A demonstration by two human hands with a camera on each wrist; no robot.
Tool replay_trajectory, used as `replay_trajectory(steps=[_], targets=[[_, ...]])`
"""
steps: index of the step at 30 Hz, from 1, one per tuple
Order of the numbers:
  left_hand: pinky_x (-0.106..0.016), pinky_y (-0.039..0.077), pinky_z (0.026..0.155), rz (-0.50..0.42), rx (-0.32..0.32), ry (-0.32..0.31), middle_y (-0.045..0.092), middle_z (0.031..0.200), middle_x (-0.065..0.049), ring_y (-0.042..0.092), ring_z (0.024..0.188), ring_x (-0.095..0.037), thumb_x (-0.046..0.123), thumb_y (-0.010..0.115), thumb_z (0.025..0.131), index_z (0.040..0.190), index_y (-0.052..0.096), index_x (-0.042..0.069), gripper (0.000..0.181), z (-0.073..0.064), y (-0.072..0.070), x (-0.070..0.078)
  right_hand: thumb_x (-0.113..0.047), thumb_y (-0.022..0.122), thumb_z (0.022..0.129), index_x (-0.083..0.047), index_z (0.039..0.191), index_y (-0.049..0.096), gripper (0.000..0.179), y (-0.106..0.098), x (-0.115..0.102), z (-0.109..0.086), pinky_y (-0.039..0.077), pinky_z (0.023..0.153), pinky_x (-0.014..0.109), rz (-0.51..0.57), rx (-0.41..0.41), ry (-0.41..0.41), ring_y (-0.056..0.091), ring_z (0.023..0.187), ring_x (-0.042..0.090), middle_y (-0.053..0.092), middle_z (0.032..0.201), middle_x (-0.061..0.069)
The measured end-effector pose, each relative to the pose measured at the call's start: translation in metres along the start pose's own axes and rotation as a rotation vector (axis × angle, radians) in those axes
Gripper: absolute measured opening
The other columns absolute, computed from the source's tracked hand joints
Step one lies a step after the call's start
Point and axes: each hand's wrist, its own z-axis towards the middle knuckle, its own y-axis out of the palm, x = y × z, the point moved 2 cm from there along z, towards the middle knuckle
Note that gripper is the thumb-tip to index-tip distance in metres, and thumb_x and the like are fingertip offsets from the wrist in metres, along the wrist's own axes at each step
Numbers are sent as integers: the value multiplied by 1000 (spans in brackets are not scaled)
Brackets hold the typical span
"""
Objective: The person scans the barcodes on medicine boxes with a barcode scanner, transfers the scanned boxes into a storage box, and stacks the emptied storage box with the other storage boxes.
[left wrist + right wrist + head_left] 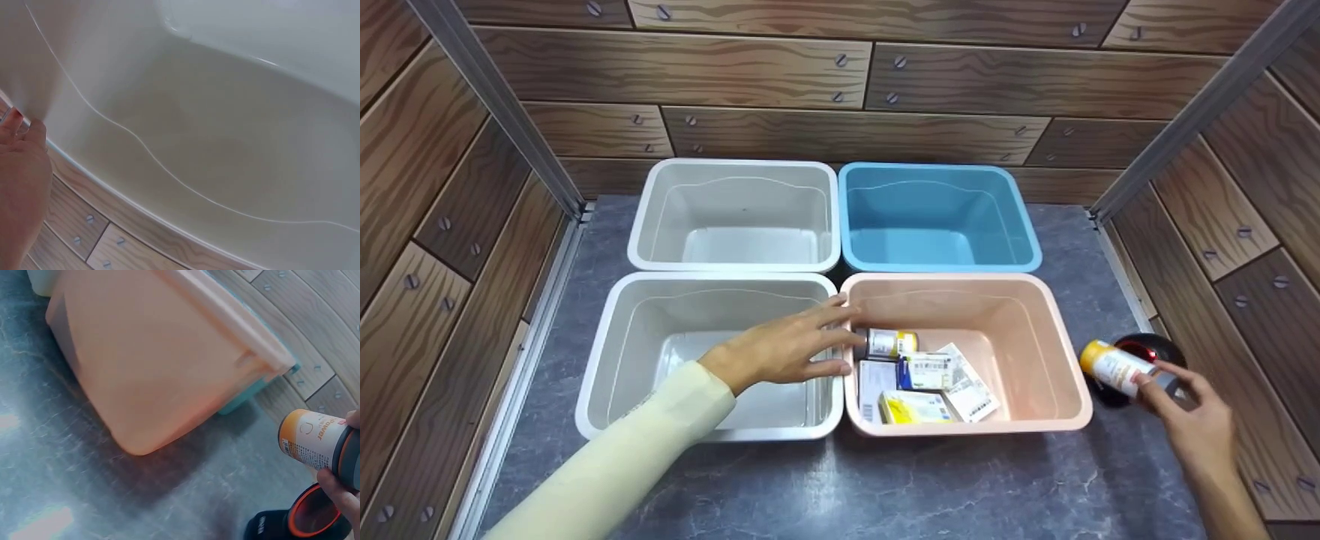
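Note:
My right hand [1200, 424] holds a small bottle [1117, 369] between thumb and fingers, to the right of the pink bin [1069, 360]. The bottle is tilted, with a white label, an orange-yellow end and a dark end in my grip. Close by it stands a black device with a red ring [1166, 349], partly hidden behind bottle and hand. My left hand [791, 349] reaches across the front grey bin [611, 352], fingers spread at the adjoining rims. Inside the pink bin lie a similar bottle [891, 343] and several medicine boxes [926, 371].
Behind stand another grey bin [735, 268] and a blue bin [941, 268], their rims close together. All the bins sit on a dark marbled surface [885, 487]. Wood-patterned walls [765, 71] with metal corner rails enclose the back and sides.

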Motion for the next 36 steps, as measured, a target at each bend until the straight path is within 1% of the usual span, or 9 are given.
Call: replay_trajectory(steps=[2, 6, 9, 15, 21, 23, 28, 32, 36], targets=[[-52, 32, 134, 2, 0, 1, 31, 180, -8, 18, 170, -35, 50, 57, 112, 158, 59, 22, 54, 0, 0, 0, -29, 85, 98, -27, 129, 76, 32, 2, 7, -3, 55, 70, 9, 43, 7, 23, 63, 82, -13, 59, 96, -40], [-52, 32, 134, 0, -2, -3, 30, 180, -7, 18, 170, -34, 50, 57, 113, 159, 59, 23, 54, 0, 0, 0, -15, 85, 97, -26, 112, 80, 19, 9, 16, -5, 62, 69, 14, 287, 3, 85, 71, 76, -6, 68, 94, -28], [-52, 32, 134, 0, -2, -6, 30, 181, -7, 17, 171, -34, 50, 57, 113, 159, 58, 23, 54, 0, 0, 1, -9, 84, 96, -23, 104, 79, 17, 13, 20, -6, 65, 70, 19, 441, 3, 136, 74, 76, 0, 70, 98, -21], [-52, 32, 134, 2, 1, -5, 29, 181, -8, 17, 171, -34, 50, 57, 112, 159, 58, 23, 54, 0, 0, 1, -10, 82, 98, -21, 99, 77, 13, 16, 23, -5, 67, 72, 24, 511, -7, 192, 76, 78, 3, 70, 98, -18], [-52, 31, 135, 4, 3, 1, 30, 180, -8, 17, 171, -34, 50, 57, 112, 159, 58, 22, 54, 0, 0, 0, 0, 72, 102, -14, 95, 75, 16, 15, 26, -3, 68, 71, 29, 735, -50, 214, 78, 81, 8, 74, 95, -7], [-52, 32, 134, 3, 3, -1, 30, 180, -8, 17, 171, -34, 50, 57, 112, 159, 58, 22, 54, 0, 0, 0, 1, 71, 103, -11, 95, 75, 15, 15, 27, -3, 69, 71, 31, 785, -57, 221, 78, 82, 10, 75, 95, -5], [-53, 33, 134, -10, 0, -16, 30, 180, -7, 17, 171, -33, 51, 57, 112, 158, 59, 24, 53, -1, 0, 1, 0, 69, 104, -10, 98, 74, 13, 14, 27, -3, 69, 73, 32, 808, -86, 222, 78, 87, 9, 76, 99, -5], [-52, 34, 133, -14, 1, -18, 31, 180, -7, 17, 171, -32, 51, 57, 112, 158, 59, 24, 54, -1, 0, 1, -1, 72, 103, -17, 101, 76, 17, 11, 16, 1, 68, 76, 27, 737, -82, 213, 76, 88, 7, 72, 100, -8], [-52, 33, 134, -12, -1, -12, 32, 180, -8, 17, 171, -33, 51, 57, 112, 158, 59, 22, 54, 0, 1, -1, 1, 76, 100, -20, 108, 77, 23, 7, -4, 8, 67, 77, 23, 657, -89, 150, 74, 88, 6, 68, 106, -10]])
